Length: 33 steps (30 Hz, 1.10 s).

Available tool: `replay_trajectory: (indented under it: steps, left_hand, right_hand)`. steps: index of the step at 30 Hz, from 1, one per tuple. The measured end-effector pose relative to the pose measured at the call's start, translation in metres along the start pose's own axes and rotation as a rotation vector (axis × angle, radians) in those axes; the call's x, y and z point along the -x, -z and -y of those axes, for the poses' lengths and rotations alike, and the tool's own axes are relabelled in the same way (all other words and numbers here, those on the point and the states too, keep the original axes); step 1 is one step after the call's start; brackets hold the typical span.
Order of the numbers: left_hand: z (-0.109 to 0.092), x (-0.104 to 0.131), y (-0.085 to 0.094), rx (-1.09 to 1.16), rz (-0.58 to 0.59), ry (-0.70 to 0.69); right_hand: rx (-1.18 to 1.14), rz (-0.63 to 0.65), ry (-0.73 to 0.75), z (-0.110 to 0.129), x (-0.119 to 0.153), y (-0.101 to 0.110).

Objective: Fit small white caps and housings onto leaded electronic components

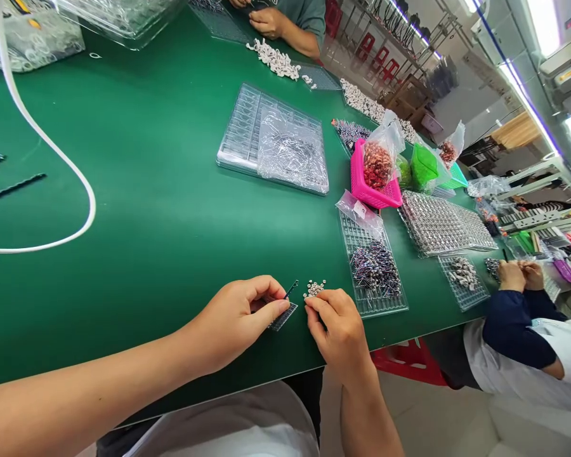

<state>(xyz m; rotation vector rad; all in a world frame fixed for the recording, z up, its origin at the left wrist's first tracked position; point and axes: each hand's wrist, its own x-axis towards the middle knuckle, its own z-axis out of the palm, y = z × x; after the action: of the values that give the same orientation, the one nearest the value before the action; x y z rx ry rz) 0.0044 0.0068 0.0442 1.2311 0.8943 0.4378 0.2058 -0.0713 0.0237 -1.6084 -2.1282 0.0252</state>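
My left hand (247, 317) is closed, thumb against fingers, on a thin dark strip (292, 289) whose end sticks up past the fingertips. Under its fingertips a small dark ridged piece (283, 317) shows partly. A little pile of small pale beads (314, 287) lies on the green table just right of the strip. My right hand (335, 320) touches the near edge of that pile, thumb and fingers pinched together; whatever is between them is too small to tell. Beyond it, a clear ridged tray (378, 308) holds dark purple pins with thin stems.
Stacked clear trays (240, 158) bear a plastic bag (292, 149). A pink basket (380, 202) of red pieces stands right of them. A white cable (78, 171) loops across the left. Other people's hands work at the far edge (269, 22) and at the right (512, 276).
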Motion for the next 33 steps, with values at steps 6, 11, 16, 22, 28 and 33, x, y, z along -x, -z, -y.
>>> replay_trajectory:
  steps: [6, 11, 16, 22, 28, 33]
  left_hand:
    - [0.003, 0.002, 0.001, 0.003, 0.004, -0.023]
    - [0.007, 0.006, 0.002, 0.029, 0.048, -0.096]
    - [0.006, 0.01, -0.001, 0.063, 0.096, -0.192]
    - [0.006, 0.013, -0.004, 0.159, 0.058, -0.162]
    - [0.001, 0.014, -0.007, 0.288, 0.046, -0.104]
    - [0.001, 0.013, -0.008, 0.321, 0.058, -0.089]
  right_hand:
    - [-0.019, 0.021, -0.013, -0.004, -0.008, -0.004]
    - [-0.204, -0.122, -0.102, 0.012, -0.008, -0.003]
    - [-0.355, -0.232, -0.135, 0.029, -0.01, -0.003]
    - [-0.248, -0.364, -0.054, 0.028, -0.009, -0.014]
    - [-0.223, -0.398, -0.05, 0.029, -0.008, -0.015]
    - [-0.22, -0.416, -0.101, 0.031, -0.008, -0.014]
